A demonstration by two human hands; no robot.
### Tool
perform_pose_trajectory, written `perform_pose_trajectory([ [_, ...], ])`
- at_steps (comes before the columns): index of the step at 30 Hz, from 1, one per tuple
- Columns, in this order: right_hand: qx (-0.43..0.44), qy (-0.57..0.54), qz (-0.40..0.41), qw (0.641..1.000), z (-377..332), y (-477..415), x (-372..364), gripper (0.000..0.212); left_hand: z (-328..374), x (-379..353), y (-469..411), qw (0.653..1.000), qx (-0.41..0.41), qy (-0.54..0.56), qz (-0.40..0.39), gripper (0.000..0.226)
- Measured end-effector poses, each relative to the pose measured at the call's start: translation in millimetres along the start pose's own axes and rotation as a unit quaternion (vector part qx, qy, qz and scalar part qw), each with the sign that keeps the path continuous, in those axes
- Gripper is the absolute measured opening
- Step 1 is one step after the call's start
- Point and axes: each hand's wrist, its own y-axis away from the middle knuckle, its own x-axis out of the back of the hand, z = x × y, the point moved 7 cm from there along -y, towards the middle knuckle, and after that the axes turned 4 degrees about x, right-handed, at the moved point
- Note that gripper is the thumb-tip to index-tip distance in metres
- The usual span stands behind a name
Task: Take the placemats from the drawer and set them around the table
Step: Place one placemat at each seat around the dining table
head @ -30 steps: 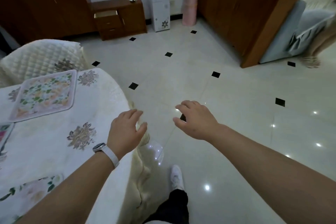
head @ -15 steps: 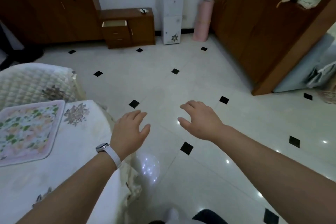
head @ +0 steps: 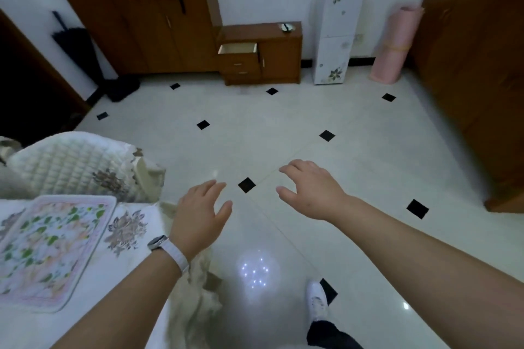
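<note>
well, the left hand and right hand hang empty, fingers loose, one placemat on the table just left of them, so walk right up to the open drawer ahead before reaching.

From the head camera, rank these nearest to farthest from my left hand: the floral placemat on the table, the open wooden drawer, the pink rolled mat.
From the left hand:
1. Floral placemat, just left, on the table.
2. Open wooden drawer, straight ahead, across the room.
3. Pink rolled mat, across the room, far right.
</note>
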Motion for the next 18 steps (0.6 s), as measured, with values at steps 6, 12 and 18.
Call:
perform_pose_trajectory([
  [6, 0.097, 0.007, -0.03, 0.995, 12.6, -109.3, 27.7, 0.054, -8.3, 15.6, -81.2, 0.996, 0.071, -0.016, 0.048, 0.062],
  [12, 0.176, 0.029, -0.07, 0.982, -11.4, -204.7, 28.7, 0.055, -52.3, 33.0, -131.7, 0.986, 0.144, -0.02, 0.086, 0.063],
  [18, 0.231, 0.031, -0.094, 0.968, -55.1, -319.7, 10.7, 0.056, -140.4, 45.1, -182.5, 0.965, 0.23, -0.034, 0.126, 0.059],
])
